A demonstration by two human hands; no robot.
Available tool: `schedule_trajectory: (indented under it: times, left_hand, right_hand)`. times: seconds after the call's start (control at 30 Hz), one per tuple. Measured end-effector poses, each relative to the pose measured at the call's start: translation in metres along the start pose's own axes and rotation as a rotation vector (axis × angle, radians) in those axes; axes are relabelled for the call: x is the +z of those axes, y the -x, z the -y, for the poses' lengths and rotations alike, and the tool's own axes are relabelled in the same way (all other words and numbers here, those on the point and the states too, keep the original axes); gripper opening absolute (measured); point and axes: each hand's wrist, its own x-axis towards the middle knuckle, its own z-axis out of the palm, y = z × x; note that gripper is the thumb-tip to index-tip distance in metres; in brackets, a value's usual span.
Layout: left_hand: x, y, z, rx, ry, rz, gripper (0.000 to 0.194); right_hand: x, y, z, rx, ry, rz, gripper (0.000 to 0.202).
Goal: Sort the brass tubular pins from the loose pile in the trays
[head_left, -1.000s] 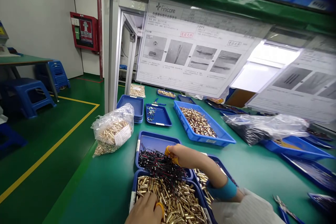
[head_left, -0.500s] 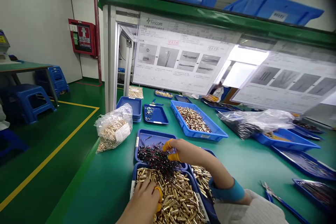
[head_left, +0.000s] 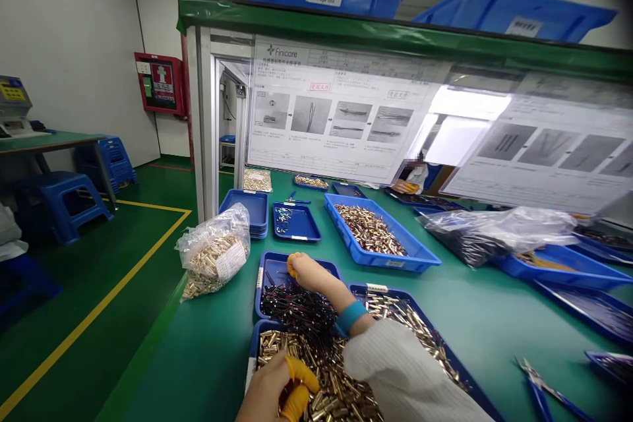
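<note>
My left hand (head_left: 277,386), with yellow finger cots on thumb and forefinger, is curled closed above a blue tray (head_left: 254,343) of small brass tubes (head_left: 341,376). Whatever sits between those fingers is hidden. My right hand (head_left: 309,273) reaches over the far part of a second blue tray (head_left: 324,265), its cot-covered fingertips pressed together and pointing down. I cannot make out what they hold. Beneath that wrist lies a heap of thin black and red wires (head_left: 297,306), which spills over the near rim onto the brass tubes.
Another tray of brass tubes (head_left: 395,310) lies under my right sleeve. Behind stand a large blue bin (head_left: 415,260) of brass pieces, a small tray (head_left: 306,231) and a plastic bag (head_left: 215,254) of tubes. Pliers (head_left: 537,382) lie at right. A co-worker's hand (head_left: 406,186) shows beyond.
My right hand has moved left and away from me, from the wire heap to the tray's far part. My left hand has turned, bringing its thumb and curled forefinger into view.
</note>
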Motion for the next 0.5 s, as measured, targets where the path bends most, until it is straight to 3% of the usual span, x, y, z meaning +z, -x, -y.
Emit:
schedule_trajectory:
  times: [0.17, 0.27, 0.37, 0.5]
  left_hand:
    - [-0.003, -0.009, -0.013, -0.218, 0.22, -0.124, 0.023]
    - [0.005, -0.018, -0.013, -0.192, 0.216, -0.177, 0.024]
    - [0.017, -0.022, -0.009, -0.067, 0.1, -0.185, 0.02]
    - [0.029, -0.015, 0.005, 0.081, 0.007, -0.141, 0.02]
  right_hand:
    - [-0.019, 0.066, 0.007, 0.039, -0.094, -0.174, 0.013]
    - [-0.023, 0.089, 0.007, 0.063, -0.128, -0.237, 0.017]
    - [-0.024, 0.08, -0.002, 0.059, -0.135, -0.197, 0.015]
    - [-0.026, 0.042, -0.01, 0.046, -0.103, -0.063, 0.009]
